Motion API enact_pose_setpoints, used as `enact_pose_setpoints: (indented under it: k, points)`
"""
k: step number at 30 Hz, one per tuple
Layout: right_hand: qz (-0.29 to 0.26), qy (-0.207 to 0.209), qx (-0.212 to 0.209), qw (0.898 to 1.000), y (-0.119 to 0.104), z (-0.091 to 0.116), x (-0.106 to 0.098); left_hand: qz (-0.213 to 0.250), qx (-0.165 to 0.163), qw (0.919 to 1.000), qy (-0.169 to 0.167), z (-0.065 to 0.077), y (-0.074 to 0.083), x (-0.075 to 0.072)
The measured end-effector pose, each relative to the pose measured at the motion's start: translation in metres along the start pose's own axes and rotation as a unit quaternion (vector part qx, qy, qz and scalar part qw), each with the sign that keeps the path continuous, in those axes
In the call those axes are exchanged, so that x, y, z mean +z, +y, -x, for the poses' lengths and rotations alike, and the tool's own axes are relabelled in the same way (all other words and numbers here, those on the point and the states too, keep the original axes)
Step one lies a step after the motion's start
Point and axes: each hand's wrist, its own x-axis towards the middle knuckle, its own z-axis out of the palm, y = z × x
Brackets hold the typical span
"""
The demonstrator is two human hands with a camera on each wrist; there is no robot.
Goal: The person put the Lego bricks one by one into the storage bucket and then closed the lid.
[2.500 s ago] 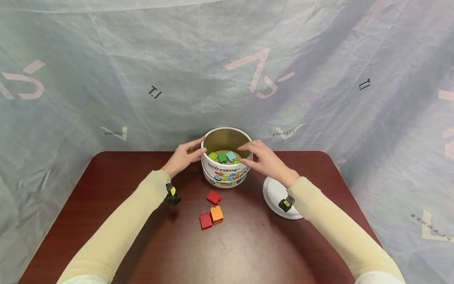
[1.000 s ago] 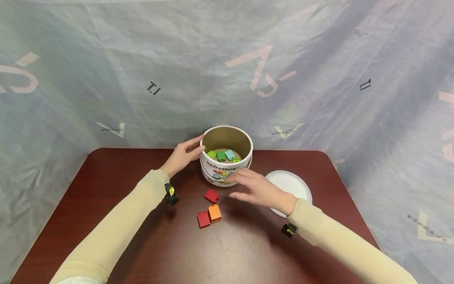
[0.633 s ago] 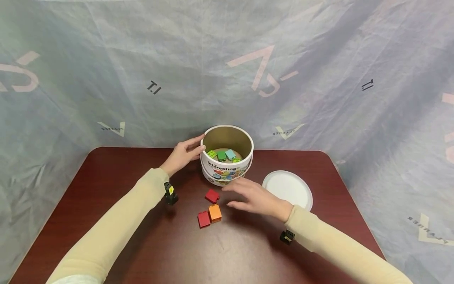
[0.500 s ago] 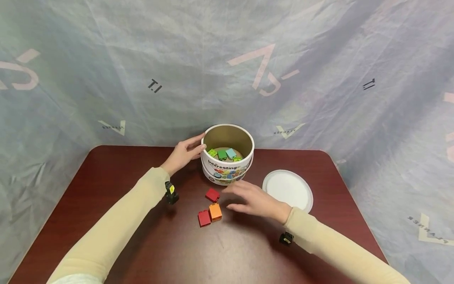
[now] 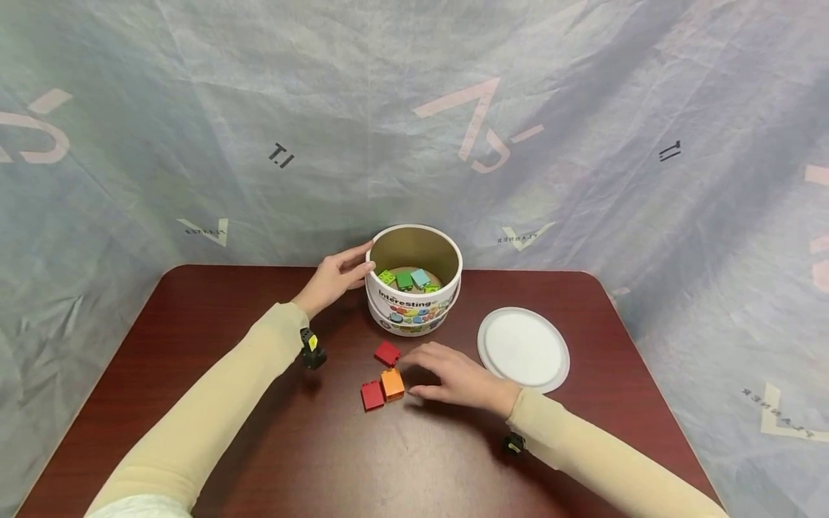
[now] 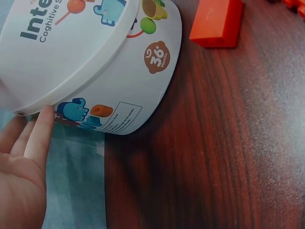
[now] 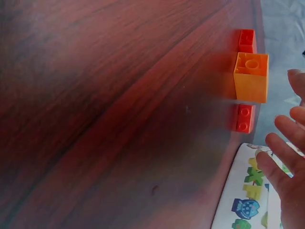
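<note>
A white printed bucket [image 5: 406, 306] stands at the back of the table, with several green and light blue toy bricks [image 5: 404, 280] inside. My left hand [image 5: 330, 282] rests its fairly straight fingers against the bucket's left side; the left wrist view shows the fingertips [image 6: 46, 112] touching its wall. In front of the bucket lie an orange brick [image 5: 392, 384], a red brick [image 5: 372, 395] beside it and another red brick [image 5: 387, 352] farther back. Just right of the orange brick hovers my right hand [image 5: 456, 378], fingers loosely bent and apart, holding nothing.
A round white lid [image 5: 524, 349] lies on the brown table [image 5: 311, 446], right of the bucket. Behind the table hangs a grey printed cloth [image 5: 363, 144]. The bucket's thin handle hangs down along its side.
My right hand has come away from the bucket's right rim and moved down toward the loose bricks, uncovering the lid. The left hand has stayed at the bucket.
</note>
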Motion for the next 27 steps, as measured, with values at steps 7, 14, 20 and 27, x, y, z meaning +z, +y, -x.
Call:
enact_pose_setpoints:
  k: [7,14,20,27]
  points:
    - [0.0,-0.005,0.011,1.0,0.003,-0.004,0.009,0.002,0.004,1.0,0.0,-0.001,-0.001,-0.001]
    - [0.017,-0.013,0.014,1.0,0.004,-0.007,0.016,0.004,0.007,1.0,0.0,0.0,-0.002,0.0]
    - [0.02,-0.018,0.003,1.0,0.005,-0.009,0.02,0.011,0.004,0.9999,-0.002,0.001,-0.001,0.001]
    - [0.029,-0.024,0.005,0.999,0.006,-0.01,0.024,0.012,0.002,0.9999,0.001,0.002,0.001,0.002]
